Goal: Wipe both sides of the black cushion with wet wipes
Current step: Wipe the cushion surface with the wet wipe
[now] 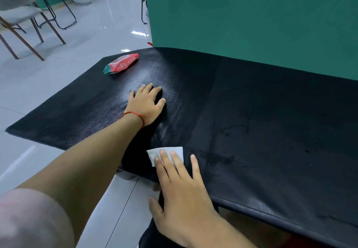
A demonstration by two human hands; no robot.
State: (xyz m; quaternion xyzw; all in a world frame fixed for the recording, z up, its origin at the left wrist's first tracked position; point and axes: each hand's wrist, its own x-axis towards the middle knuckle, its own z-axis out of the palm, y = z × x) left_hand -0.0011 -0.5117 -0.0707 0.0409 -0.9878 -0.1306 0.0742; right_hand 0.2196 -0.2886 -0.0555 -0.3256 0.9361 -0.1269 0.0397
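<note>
Green panel (251, 15) is seen upright at 1 o'clock. Black cushion (271, 122) is laid flat against its base, filling the frame from 9 to 4 o'clock. Chair (19, 15) is seen at 10 o'clock on the tiled floor (58, 58). Right hand (182, 187) is laid at 6 o'clock, fingers straight, and a white wet wipe (177, 150) is pressed under them near the cushion's front edge. Left hand (144, 106) is rested flat on the cushion mid-frame, fingers spread, nothing held. Red wipes pack (121, 63) is lying on the cushion at 11 o'clock of the left hand, well apart.
</note>
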